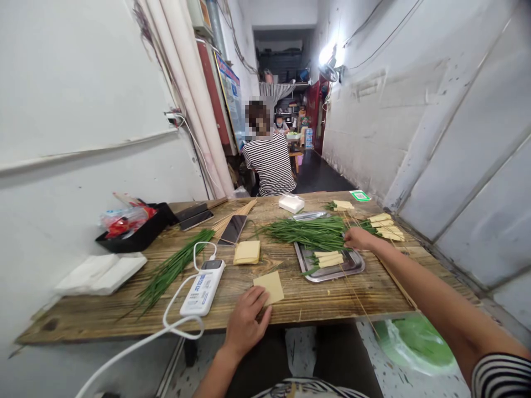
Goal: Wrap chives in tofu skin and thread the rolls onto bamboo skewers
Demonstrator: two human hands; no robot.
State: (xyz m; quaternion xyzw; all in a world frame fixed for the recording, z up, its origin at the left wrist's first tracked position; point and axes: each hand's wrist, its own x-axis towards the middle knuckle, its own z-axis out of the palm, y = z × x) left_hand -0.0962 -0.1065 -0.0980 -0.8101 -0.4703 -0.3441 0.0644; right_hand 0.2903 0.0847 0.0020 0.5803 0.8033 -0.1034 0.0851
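Note:
My left hand (245, 320) is at the table's front edge, its fingers curled over the lower left corner of a thin pale-yellow tofu sheet (271, 287). My right hand (357, 239) reaches across to the right end of a heap of green chives (309, 231), its fingers closed around some stalk ends; the fingertips are partly hidden. Under the heap lies a metal tray (352, 266), also bearing several skewered tofu rolls (329, 258) with chives inside. A stack of square tofu sheets (246, 252) sits left of centre.
More skewered rolls (385, 225) lie at the right. Leftward are a phone (233, 230), a cabled power bank (203, 287), loose chives (176, 271), bamboo skewers (236, 214), a black box (141, 235) and white tissues (102, 273). A person in stripes (271, 166) sits beyond the table.

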